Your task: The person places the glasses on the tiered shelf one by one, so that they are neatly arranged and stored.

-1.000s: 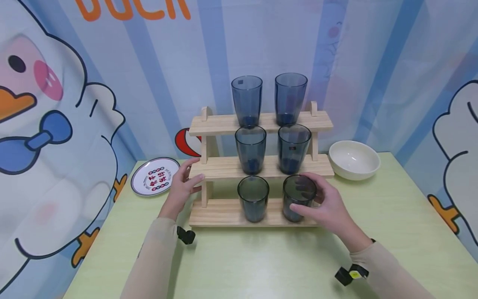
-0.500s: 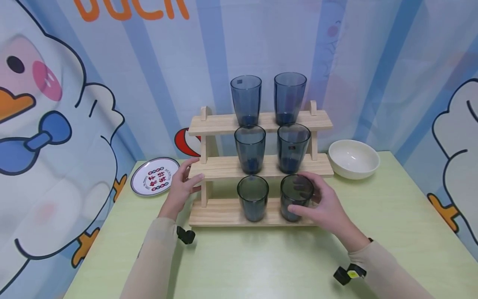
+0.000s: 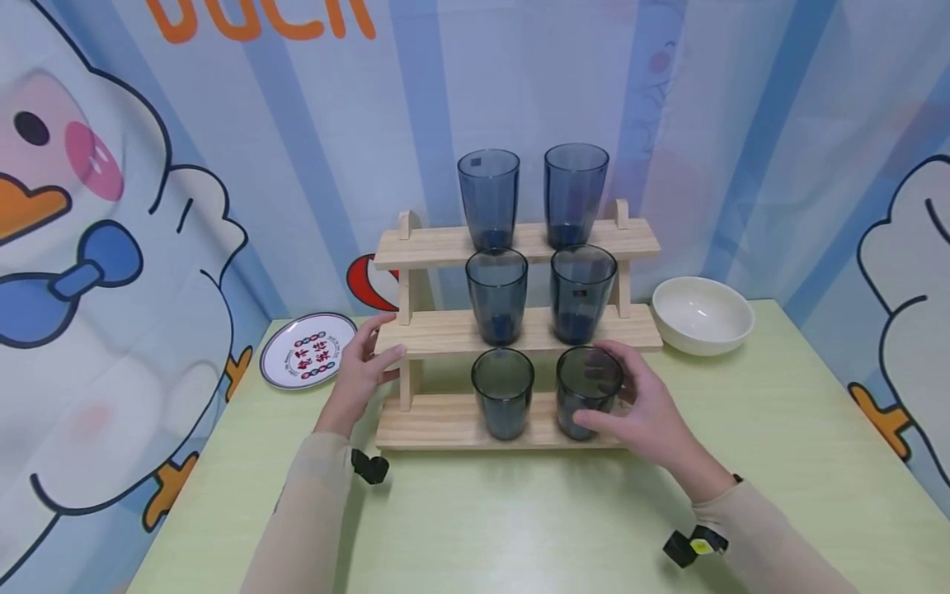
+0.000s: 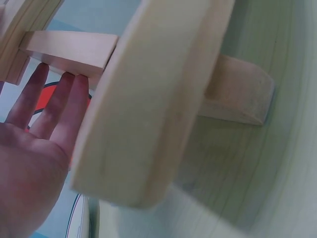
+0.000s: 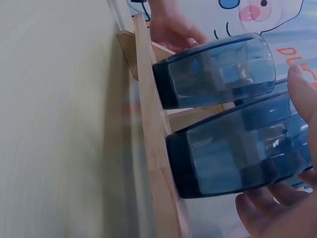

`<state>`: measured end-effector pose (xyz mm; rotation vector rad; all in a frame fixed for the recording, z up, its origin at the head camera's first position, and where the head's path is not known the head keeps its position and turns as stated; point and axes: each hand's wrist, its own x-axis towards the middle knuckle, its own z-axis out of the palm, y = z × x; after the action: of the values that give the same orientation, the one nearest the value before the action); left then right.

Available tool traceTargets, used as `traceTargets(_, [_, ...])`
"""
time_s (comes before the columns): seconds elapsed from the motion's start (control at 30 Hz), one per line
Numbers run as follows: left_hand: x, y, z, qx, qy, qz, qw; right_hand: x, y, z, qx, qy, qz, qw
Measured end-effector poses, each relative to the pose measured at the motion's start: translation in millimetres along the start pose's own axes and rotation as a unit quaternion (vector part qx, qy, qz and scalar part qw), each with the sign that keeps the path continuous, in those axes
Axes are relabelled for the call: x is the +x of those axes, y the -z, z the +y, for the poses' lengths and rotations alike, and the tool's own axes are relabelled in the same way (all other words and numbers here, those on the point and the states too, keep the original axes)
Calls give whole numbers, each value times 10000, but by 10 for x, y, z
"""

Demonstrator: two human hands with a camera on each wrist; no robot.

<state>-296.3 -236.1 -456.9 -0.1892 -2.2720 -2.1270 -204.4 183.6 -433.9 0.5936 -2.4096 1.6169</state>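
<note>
On the bottom step of a three-tier wooden display rack (image 3: 445,425), my right hand (image 3: 644,404) holds the right-hand smoky blue drinking glass (image 3: 575,404). The thumb is at its front and the fingers curl behind it. The glass stands upright, its base on the board in the right wrist view. Beside it is a matching glass (image 3: 505,404). My left hand (image 3: 358,379) holds the rack's left end at the middle board, thumb in front. In the left wrist view several fingers (image 4: 62,111) touch the wooden upright (image 4: 69,47); the thumb is hidden there.
Two glasses stand on the middle step, including one with a red label (image 3: 582,305), and two on the top step, including the left one (image 3: 490,198). A printed plate (image 3: 308,351) lies left of the rack; a white bowl (image 3: 701,318) is on the right. A duck-printed curtain hangs behind.
My right hand has shifted the lower right glass slightly left along the bottom step, and it is now nearly still. My left hand has stayed on the rack's end.
</note>
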Motion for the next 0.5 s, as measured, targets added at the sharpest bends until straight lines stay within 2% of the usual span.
traceTargets(0.13, [16,-2,-1,7,51,6,10000,-31,78,10,-92,-49,-45,9999])
traceTargets(0.3, [40,3,8,19,169,-12,9999,-80,228,60,184,223,64,9996])
traceTargets(0.5, [41,30,52,18,239,-128,9996,-127,509,144,87,444,397,9982])
